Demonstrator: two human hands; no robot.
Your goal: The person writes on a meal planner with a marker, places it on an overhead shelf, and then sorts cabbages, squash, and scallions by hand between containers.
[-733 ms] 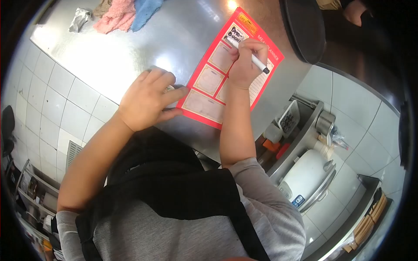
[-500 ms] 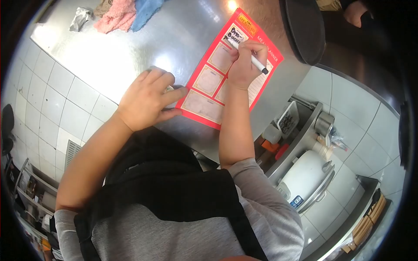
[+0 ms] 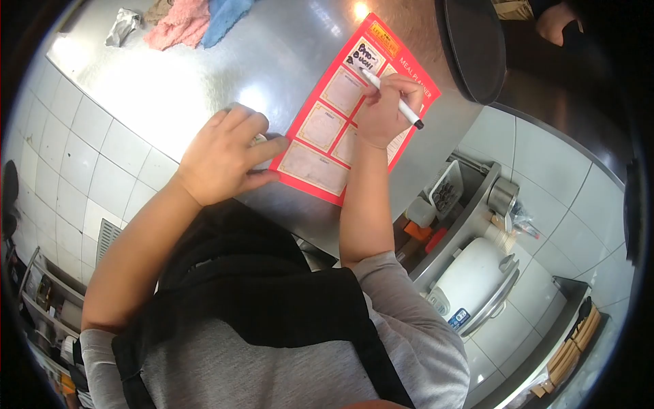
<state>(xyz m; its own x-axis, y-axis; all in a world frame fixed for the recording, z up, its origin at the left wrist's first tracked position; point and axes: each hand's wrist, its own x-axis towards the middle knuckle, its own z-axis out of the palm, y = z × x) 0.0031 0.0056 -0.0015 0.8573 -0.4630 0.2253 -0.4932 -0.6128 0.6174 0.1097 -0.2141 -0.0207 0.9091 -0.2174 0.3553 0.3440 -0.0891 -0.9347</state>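
A red meal planner sheet (image 3: 321, 127) with pale boxes lies on the steel counter. Black handwriting fills part of its top left box. My right hand (image 3: 381, 117) grips a white marker (image 3: 410, 114) with a black end; its tip points at the writing, and whether it touches the paper I cannot tell. At the sheet's lower left corner, my left hand (image 3: 221, 160) rests with curled fingers, index finger and thumb against the red edge. Something small and pale shows between those fingers, too hidden to name.
Pink cloth (image 3: 178, 26) and blue cloth (image 3: 225, 20) lie at the counter's far left beside crumpled foil (image 3: 124, 27). A round black tray (image 3: 473, 51) stands at the right. Another person's hand (image 3: 555, 24) shows beyond. Below right, a shelf holds a white rice cooker (image 3: 470, 279).
My right hand has drawn back slightly down and right, the marker tip with it, uncovering more of the handwriting. My left hand stays at the sheet's corner.
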